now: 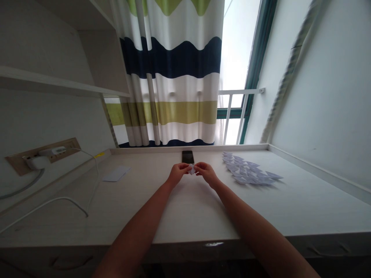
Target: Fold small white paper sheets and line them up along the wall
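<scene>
Between my two hands, just above the middle of the desk, is a small piece of folded white paper [191, 169]. My left hand [177, 172] pinches its left side between thumb and fingers. On the right side, my right hand [206, 172] grips it the same way. The fingers partly cover the paper, so its exact fold cannot be made out. A dark phone [188, 156] lies right behind the hands. Off to the right, several folded white paper pieces [246, 170] with pointed ends are laid out in overlapping rows.
Flat white paper sheets [116, 174] lie on the desk [162, 224] at left. A white cable [97, 173] runs from a wall socket [55, 152] across the desk's left side. A shelf [58, 83] overhangs the left; a raised ledge [162, 150] borders the back, before a striped curtain [174, 88].
</scene>
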{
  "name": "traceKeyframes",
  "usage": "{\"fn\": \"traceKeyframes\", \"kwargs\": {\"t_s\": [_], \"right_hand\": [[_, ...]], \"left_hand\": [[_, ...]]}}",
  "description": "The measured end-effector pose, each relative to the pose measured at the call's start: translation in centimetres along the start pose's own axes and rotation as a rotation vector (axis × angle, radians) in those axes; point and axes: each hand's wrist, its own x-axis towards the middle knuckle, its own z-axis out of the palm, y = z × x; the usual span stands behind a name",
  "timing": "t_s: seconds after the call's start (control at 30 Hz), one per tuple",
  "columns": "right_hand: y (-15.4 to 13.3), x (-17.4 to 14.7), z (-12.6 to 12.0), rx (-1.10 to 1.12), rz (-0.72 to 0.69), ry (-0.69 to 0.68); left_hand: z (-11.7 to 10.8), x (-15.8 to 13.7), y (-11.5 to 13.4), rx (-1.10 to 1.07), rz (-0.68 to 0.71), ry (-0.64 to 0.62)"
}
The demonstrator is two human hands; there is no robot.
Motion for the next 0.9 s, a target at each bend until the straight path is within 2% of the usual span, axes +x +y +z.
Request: {"fn": "traceKeyframes", "kwargs": {"t_s": [0.23, 0.4, 0.67, 0.9], "right_hand": [[-0.23, -0.16, 0.21, -0.013, 0.036, -0.022], [-0.08, -0.09, 0.18, -0.005, 0.035, -0.026], [0.02, 0.02, -0.03, 0.051, 0.037, -0.011], [0.25, 0.08, 0.02, 0.017, 0.007, 0.016]], "left_hand": [[-0.02, 0.06, 0.23, 0.068, 0.057, 0.043], [0.15, -0.04, 0.34, 0.027, 0.039, 0.057], [-0.04, -0.27, 0.38, -0.033, -0.010, -0.067], [0.01, -0.14, 0.19, 0.081, 0.076, 0.002]]}}
